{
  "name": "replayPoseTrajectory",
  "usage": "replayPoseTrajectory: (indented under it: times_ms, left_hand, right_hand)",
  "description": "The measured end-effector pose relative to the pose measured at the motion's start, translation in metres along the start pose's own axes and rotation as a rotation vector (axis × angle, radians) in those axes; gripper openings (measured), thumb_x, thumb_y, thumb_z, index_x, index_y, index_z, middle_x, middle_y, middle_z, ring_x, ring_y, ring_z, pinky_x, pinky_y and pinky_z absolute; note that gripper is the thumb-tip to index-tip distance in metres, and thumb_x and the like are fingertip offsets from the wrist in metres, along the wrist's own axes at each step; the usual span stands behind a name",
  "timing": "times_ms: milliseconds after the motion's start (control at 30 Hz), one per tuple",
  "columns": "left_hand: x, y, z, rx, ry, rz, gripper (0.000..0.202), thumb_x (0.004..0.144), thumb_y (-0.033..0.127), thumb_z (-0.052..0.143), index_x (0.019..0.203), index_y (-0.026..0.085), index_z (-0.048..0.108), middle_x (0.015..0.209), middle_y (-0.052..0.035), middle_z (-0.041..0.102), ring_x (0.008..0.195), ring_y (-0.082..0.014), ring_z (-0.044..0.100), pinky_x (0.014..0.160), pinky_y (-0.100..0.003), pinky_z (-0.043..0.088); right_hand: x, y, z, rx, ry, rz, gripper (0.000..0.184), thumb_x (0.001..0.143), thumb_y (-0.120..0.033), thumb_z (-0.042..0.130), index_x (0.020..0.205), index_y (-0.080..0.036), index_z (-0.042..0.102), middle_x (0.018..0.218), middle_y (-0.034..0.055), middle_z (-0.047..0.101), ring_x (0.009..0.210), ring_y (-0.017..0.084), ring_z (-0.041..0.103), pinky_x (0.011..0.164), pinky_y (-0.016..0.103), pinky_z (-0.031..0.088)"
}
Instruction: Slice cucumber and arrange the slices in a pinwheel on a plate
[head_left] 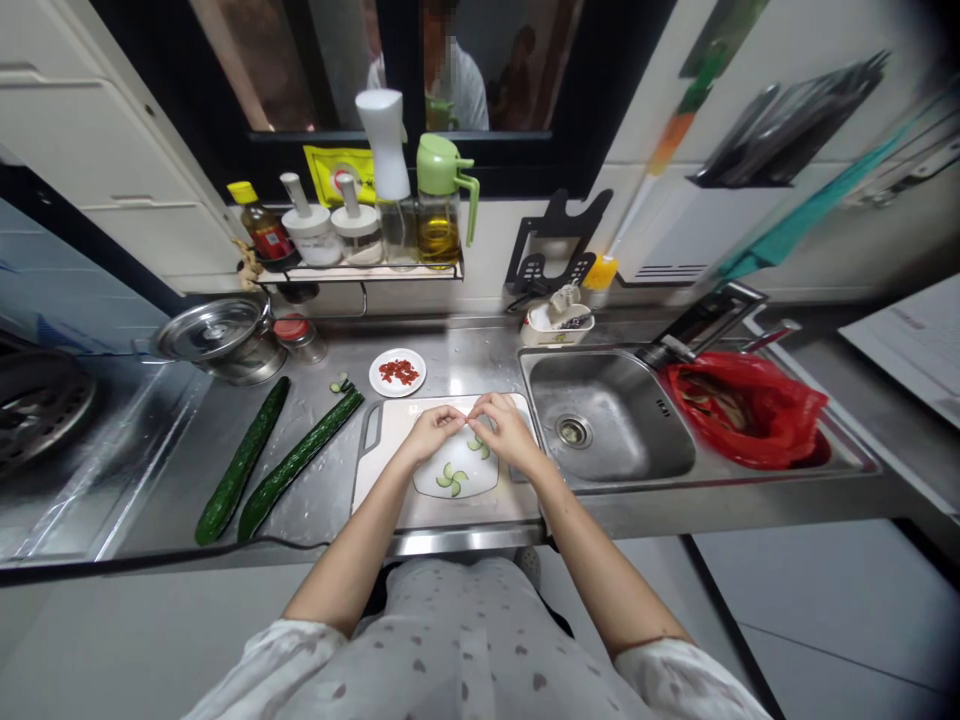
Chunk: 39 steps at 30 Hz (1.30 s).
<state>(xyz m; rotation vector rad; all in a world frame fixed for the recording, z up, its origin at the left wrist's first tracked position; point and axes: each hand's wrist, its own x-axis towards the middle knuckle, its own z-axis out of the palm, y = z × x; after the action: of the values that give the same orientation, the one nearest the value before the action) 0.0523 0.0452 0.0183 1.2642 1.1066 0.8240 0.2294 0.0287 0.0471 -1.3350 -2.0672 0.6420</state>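
Fingertips of the left hand (433,431) and right hand (505,428) meet, pinched together; whether they grip anything cannot be told. Both hover over a white plate (480,482) bearing cucumber slices (452,481). The plate sits on a cutting board (381,470), between two whole cucumbers (295,462) and the sink (609,425).

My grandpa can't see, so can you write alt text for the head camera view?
A person's left hand and right hand meet at the fingertips over a small white round plate holding curved green cucumber slices, on a white cutting board. Two long dark green cucumbers lie on the steel counter to the left; a steel sink is on the right.
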Motion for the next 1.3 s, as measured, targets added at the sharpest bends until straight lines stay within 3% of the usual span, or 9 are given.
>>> replayPoseTrajectory:
  times_ms: [267, 467, 700, 1000, 1300]
  left_hand:
    - [0.001, -0.015, 0.003, 0.018, 0.011, 0.041, 0.022, 0.073, 0.035, 0.065, 0.083, 0.015, 0.066, 0.08, -0.0037, 0.066, 0.072, -0.0137, 0.057, 0.073, -0.027, 0.045]
    - [-0.003, -0.019, 0.007, 0.489, 0.165, -0.051, 0.017, 0.075, 0.032, 0.064, 0.088, 0.022, 0.068, 0.078, 0.0003, 0.066, 0.073, -0.0156, 0.059, 0.076, -0.029, 0.041]
    - [0.001, -0.021, 0.028, 0.799, 0.116, -0.129, 0.012, 0.079, 0.03, 0.06, 0.088, 0.024, 0.065, 0.089, -0.0022, 0.069, 0.092, -0.0214, 0.06, 0.086, -0.036, 0.034]
    - [0.01, -0.036, 0.045, 0.925, 0.089, -0.134, 0.012, 0.081, 0.03, 0.058, 0.087, 0.023, 0.065, 0.091, -0.0046, 0.069, 0.094, -0.0234, 0.059, 0.087, -0.038, 0.031]
    - [0.013, -0.037, 0.051, 0.971, 0.078, -0.137, 0.012, 0.082, 0.028, 0.056, 0.088, 0.023, 0.066, 0.098, -0.0064, 0.068, 0.096, -0.023, 0.057, 0.087, -0.038, 0.03]
  right_hand:
    - [-0.006, 0.009, 0.001, -0.027, 0.019, -0.013, 0.013, 0.088, -0.026, 0.052, 0.086, -0.022, 0.064, 0.1, 0.0051, 0.059, 0.102, 0.021, 0.047, 0.091, 0.034, 0.037]
    - [-0.02, 0.037, 0.008, -0.131, 0.029, 0.096, 0.013, 0.088, -0.027, 0.054, 0.085, -0.021, 0.065, 0.094, 0.0052, 0.057, 0.097, 0.021, 0.046, 0.086, 0.033, 0.038]
    - [-0.034, 0.059, 0.032, -0.303, -0.12, 0.163, 0.015, 0.089, -0.027, 0.053, 0.088, -0.021, 0.067, 0.096, 0.0058, 0.056, 0.092, 0.02, 0.045, 0.078, 0.03, 0.037]
    - [-0.036, 0.062, 0.043, -0.376, -0.173, 0.185, 0.016, 0.09, -0.027, 0.052, 0.09, -0.022, 0.067, 0.099, 0.0071, 0.056, 0.096, 0.021, 0.045, 0.079, 0.031, 0.036]
    - [-0.036, 0.063, 0.044, -0.412, -0.168, 0.174, 0.016, 0.09, -0.026, 0.051, 0.088, -0.021, 0.066, 0.098, 0.0076, 0.056, 0.095, 0.022, 0.045, 0.077, 0.031, 0.037]
